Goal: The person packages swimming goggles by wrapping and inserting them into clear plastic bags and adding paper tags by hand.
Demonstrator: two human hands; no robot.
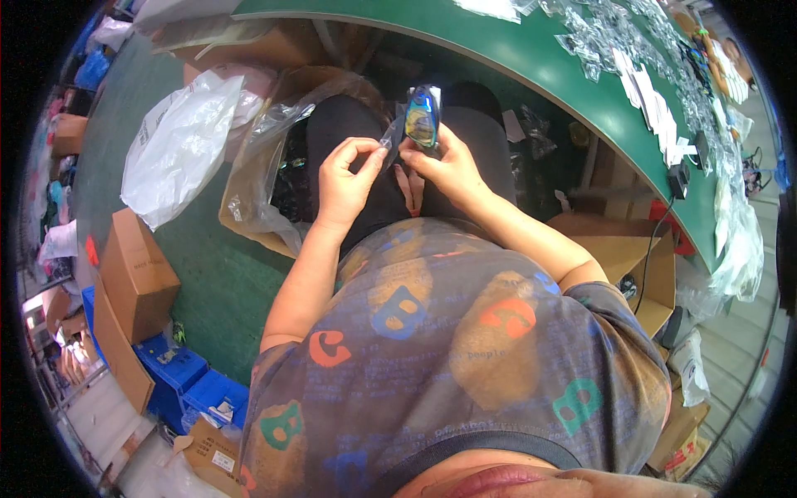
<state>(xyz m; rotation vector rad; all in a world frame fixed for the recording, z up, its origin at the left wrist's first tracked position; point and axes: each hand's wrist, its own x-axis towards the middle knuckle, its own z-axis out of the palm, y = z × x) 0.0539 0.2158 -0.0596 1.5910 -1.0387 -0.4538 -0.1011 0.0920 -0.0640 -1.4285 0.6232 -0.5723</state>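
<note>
Holding: before me, via the head camera, is a glossy rounded piece [422, 120] with blue and yellow reflections, raised above the lap between the knees; what it is exactly I cannot tell.
Right hand: I see the right hand [448, 164] with its fingers closed on the lower end of that piece.
Left hand: the left hand [347, 183] pinches clear film [393, 135], thumb and forefinger narrow, just beside the piece; whether film and piece are joined I cannot tell.
Carton: beside the left knee I find an open carton [237, 203] with clear plastic in it, a white plastic bag [178, 141] at its left.
Table: beyond the knees and round to my right curves the green table [531, 50], bearing clear packets [610, 37], white paper strips [643, 95] and a black adapter [679, 180].
Floor: to my left, a brown box [143, 261] stands near blue crates [178, 373].
</note>
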